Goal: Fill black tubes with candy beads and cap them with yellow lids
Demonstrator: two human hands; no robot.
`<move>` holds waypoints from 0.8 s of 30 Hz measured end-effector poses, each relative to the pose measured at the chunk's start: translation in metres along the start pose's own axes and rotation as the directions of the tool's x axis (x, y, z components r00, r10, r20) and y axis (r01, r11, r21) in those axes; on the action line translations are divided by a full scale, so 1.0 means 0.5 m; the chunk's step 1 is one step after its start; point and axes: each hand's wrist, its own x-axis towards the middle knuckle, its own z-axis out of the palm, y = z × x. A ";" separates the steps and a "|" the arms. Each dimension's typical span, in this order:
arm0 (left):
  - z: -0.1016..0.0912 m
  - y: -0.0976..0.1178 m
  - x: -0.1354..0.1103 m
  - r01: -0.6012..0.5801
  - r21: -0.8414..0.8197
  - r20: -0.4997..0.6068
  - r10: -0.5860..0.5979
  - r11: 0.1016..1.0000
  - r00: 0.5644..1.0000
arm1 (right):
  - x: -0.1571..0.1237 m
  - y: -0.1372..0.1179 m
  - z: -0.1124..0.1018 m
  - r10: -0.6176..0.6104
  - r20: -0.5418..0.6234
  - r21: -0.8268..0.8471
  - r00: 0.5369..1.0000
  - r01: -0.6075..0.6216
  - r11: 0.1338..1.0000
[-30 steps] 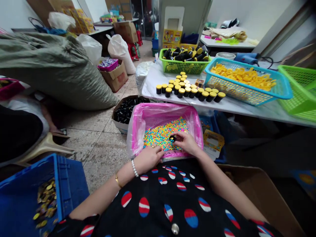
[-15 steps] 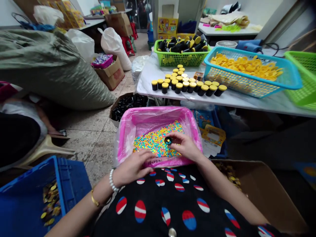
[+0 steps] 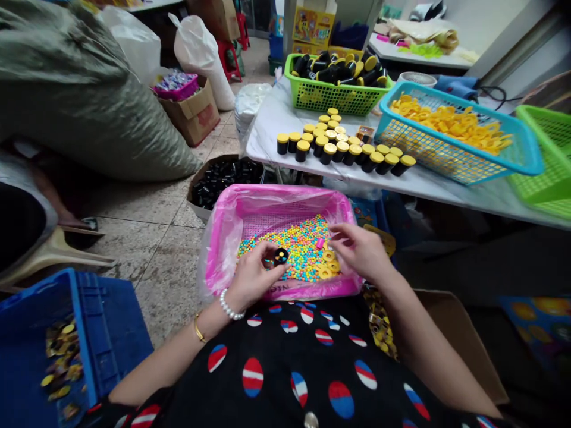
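My left hand [image 3: 259, 274] is closed around a small black canister [image 3: 281, 257] with its open mouth facing up and some coloured beads inside. It is over the left part of the pink basket [image 3: 285, 193], which is lined with clear plastic. Many small coloured candy-like beads [image 3: 294, 241] cover the basket's bottom. My right hand [image 3: 359, 249] hovers at the basket's right side, fingers apart, with nothing visible in it. Close to its fingertips lies a small pink piece [image 3: 320, 243]. Several yellow ring-shaped caps [image 3: 328, 267] rest on the beads just below.
Yellow-capped black canisters [image 3: 328, 153] stand on the table [image 3: 263, 137], near a green basket [image 3: 330, 98] of more canisters and a blue basket [image 3: 446, 145] of yellow caps. A box of black canisters [image 3: 223, 181] and a blue crate [image 3: 116, 315] are on the floor.
The black canister has passed from my right hand to my left. My right hand has drawn back to the right, uncovering the yellow caps. The view has shifted slightly.
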 end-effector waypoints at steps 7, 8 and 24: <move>0.008 -0.004 -0.006 -0.043 -0.182 -0.075 0.029 0.982 0.997 | 0.000 0.006 0.007 0.157 0.387 -0.499 0.909 0.063 0.865; 0.005 -0.004 -0.005 -0.054 -0.228 -0.135 0.023 0.972 0.991 | -0.002 0.001 0.021 0.206 0.452 -0.554 0.868 0.092 0.828; 0.018 -0.025 -0.001 -0.054 -0.046 0.074 0.058 0.997 0.996 | -0.006 0.029 0.040 0.007 0.222 -0.410 0.975 0.087 0.908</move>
